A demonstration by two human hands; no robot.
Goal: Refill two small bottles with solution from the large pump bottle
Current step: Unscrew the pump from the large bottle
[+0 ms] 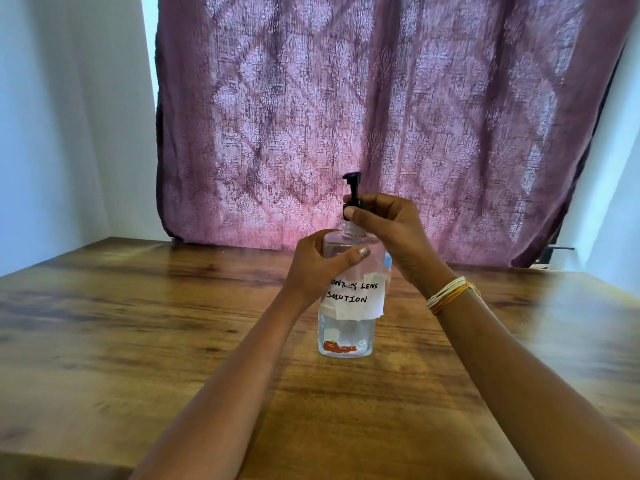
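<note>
A large clear pump bottle [346,336] stands upright in the middle of the wooden table [138,323]. It carries a white paper label reading "CONTACT LENS SOLUTION" and has a black pump head [352,183] on top. My left hand [320,268] wraps around the bottle's shoulder from the left. My right hand [384,225] grips the black collar of the pump at the bottle's neck. A small bottle [388,264] shows as a pale blue sliver just behind the large one, mostly hidden. No other small bottle is in view.
A purple patterned curtain [381,116] hangs behind the table's far edge. White walls stand to the left and right. The near table edge runs along the bottom left.
</note>
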